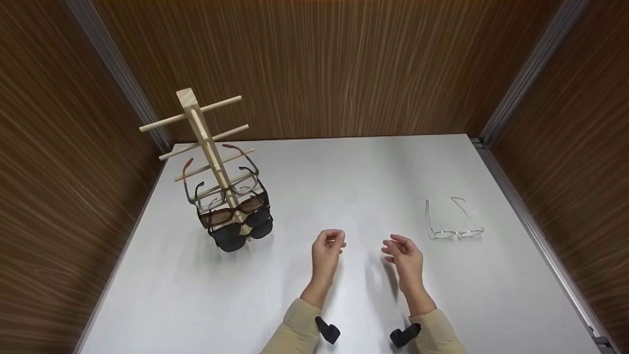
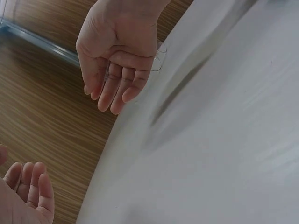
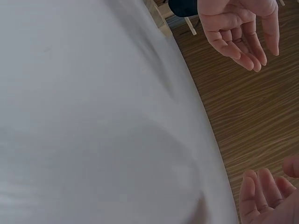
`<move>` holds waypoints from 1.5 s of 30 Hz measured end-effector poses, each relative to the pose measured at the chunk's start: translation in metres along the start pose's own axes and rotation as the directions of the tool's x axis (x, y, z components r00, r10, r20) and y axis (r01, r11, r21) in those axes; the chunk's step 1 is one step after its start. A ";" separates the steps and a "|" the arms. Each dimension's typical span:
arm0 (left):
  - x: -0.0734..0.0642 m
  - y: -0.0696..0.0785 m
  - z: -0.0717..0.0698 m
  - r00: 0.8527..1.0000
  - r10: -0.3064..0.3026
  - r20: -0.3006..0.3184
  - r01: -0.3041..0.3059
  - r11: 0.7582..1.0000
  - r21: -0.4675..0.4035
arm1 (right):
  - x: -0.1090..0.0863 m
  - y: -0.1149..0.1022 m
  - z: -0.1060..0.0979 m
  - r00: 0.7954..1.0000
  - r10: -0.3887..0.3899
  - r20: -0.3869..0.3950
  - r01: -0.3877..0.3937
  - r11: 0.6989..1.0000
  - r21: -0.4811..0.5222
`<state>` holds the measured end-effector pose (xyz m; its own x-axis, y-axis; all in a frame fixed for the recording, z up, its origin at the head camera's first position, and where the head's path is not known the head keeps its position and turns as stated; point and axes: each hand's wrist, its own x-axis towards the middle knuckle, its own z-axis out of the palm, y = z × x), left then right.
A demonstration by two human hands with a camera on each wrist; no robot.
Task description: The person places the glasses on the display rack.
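Both hands hover over the front middle of the white table, a short gap between them, holding nothing. My left hand [image 1: 325,253] has loosely curled fingers; its palm and fingers also show at the lower left of the left wrist view. My right hand [image 1: 407,260] is relaxed too, its fingers bent a little toward the left one. Nearest to the right hand lies a pair of clear, thin-framed eyeglasses [image 1: 458,234], temples unfolded and pointing to the back. Left of the left hand, a wooden eyewear rack [image 1: 209,142] carries several pairs, among them brown-tinted sunglasses [image 1: 236,210] and, lowest, black sunglasses [image 1: 231,243].
The white table [image 1: 344,182] is bounded by wood-grain panels [image 1: 334,69] at the back and both sides. Bare wooden pegs [image 1: 223,103] stick out near the top of the rack. A dark wrist camera [image 1: 328,330] sits at the left cuff, another at the right.
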<state>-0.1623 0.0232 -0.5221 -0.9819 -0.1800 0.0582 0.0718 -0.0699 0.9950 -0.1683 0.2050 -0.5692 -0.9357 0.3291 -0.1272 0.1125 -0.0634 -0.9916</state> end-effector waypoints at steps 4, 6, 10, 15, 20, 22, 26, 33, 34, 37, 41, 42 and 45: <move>0.001 0.001 0.005 1.000 0.003 0.022 -0.003 1.000 0.001 | 0.000 0.002 -0.009 1.000 0.005 -0.017 -0.005 1.000 0.005; 0.002 -0.001 0.007 0.999 0.014 0.039 -0.014 1.000 -0.003 | 0.000 0.002 -0.012 1.000 0.010 -0.027 -0.009 1.000 0.008; 0.002 -0.002 0.011 0.998 0.030 0.063 -0.030 1.000 -0.003 | 0.001 0.004 -0.020 0.999 0.021 -0.048 -0.021 1.000 0.003; 0.000 -0.003 0.016 0.997 0.034 0.072 -0.036 0.999 0.023 | 0.002 0.004 -0.029 0.997 0.013 -0.072 -0.011 1.000 0.029; 0.004 -0.018 0.025 0.997 0.005 0.075 -0.008 0.999 0.040 | 0.004 0.006 -0.038 0.995 0.000 -0.098 0.004 0.999 0.039; 0.007 -0.028 0.030 0.997 -0.008 0.074 0.005 0.999 0.034 | 0.004 0.005 -0.042 0.995 -0.004 -0.102 0.007 0.999 0.032; 0.009 -0.041 0.038 0.996 -0.015 0.087 0.013 1.000 0.025 | 0.003 0.004 -0.050 0.992 0.010 -0.123 -0.008 1.000 0.013; 0.005 -0.046 0.047 0.993 -0.017 0.120 0.016 1.000 0.017 | 0.004 0.005 -0.067 0.982 0.065 -0.178 -0.063 0.998 0.021; 0.004 -0.046 0.048 0.992 -0.018 0.124 0.017 1.000 0.009 | 0.004 0.004 -0.069 0.981 0.064 -0.185 -0.061 0.998 0.022; 0.003 -0.047 0.053 0.990 -0.013 0.137 0.015 1.000 -0.009 | 0.005 0.003 -0.078 0.977 0.065 -0.202 -0.063 0.998 0.015; 0.001 -0.049 0.062 0.989 -0.010 0.145 0.011 1.000 -0.011 | 0.007 0.001 -0.089 0.968 0.095 -0.234 -0.093 0.995 0.020; 0.000 -0.050 0.064 0.989 -0.010 0.149 0.010 1.000 -0.003 | 0.007 0.001 -0.091 0.965 0.101 -0.240 -0.099 0.995 0.024; -0.003 -0.052 0.070 0.987 -0.009 0.160 0.006 1.000 0.017 | 0.009 -0.001 -0.099 0.960 0.119 -0.252 -0.112 0.993 0.039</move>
<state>-0.1753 0.0964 -0.5679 -0.9979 -0.0198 0.0616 0.0626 -0.0547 0.9965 -0.1438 0.3010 -0.5712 -0.8008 0.5462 -0.2456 0.2037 -0.1372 -0.9694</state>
